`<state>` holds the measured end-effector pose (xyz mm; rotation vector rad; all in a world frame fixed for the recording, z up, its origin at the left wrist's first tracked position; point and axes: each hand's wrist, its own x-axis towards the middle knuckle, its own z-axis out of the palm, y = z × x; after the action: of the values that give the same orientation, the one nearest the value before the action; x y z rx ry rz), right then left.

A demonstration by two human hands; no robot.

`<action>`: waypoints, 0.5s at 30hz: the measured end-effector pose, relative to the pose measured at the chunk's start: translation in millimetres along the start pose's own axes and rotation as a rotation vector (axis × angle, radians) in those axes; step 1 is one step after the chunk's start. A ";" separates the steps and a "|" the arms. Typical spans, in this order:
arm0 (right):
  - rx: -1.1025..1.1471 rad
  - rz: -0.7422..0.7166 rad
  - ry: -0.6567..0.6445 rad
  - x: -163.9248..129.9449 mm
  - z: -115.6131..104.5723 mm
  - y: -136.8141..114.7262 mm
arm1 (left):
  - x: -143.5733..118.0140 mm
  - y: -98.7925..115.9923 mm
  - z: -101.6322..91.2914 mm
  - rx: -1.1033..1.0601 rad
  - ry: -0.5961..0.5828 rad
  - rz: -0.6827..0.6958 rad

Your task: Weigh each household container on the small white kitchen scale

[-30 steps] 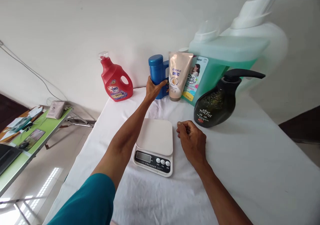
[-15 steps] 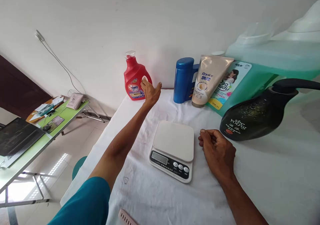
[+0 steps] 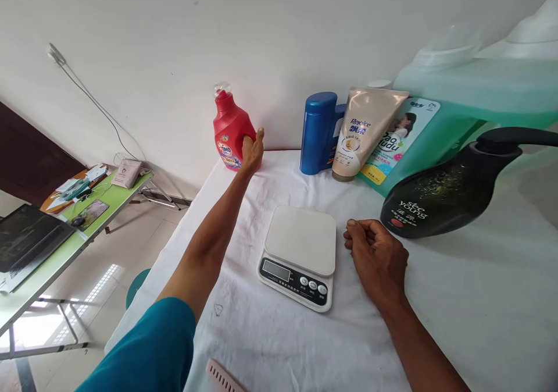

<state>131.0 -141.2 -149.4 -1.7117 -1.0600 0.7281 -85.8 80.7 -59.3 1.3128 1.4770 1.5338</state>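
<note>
At the far left end of the table, my left hand (image 3: 253,153) has its fingers hooked through the handle of a red OMO laundry detergent bottle (image 3: 228,125), thumb pointing up. The bottle stands upright near the wall, with a clear cap on top. My right hand (image 3: 379,261) rests on the cloth in a loose fist, with nothing visible in it. Between my arms sits a white kitchen scale (image 3: 300,241), its plate bare and its display blank. To the right of that hand leans a black pump bottle (image 3: 440,197).
Along the wall stand a blue bottle (image 3: 318,136), a beige Rejoice tube (image 3: 364,130) and large jugs of green liquid (image 3: 462,124). A pink strap (image 3: 223,376) lies at the front edge. Left, a green table (image 3: 56,275) holds a laptop (image 3: 30,243).
My left hand has turned and closed its fingers into the detergent bottle's handle. The bottle has turned slightly with it. My right hand keeps its place beside the scale.
</note>
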 end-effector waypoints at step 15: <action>-0.002 -0.011 -0.019 -0.5 -0.5 -2.3 | -61.6 -2.9 -107.9 -0.274 0.309 0.016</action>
<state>130.5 -141.5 -147.1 -1.7027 -1.0825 0.7383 -168.1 -12.4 -62.7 0.9634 1.3739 1.9385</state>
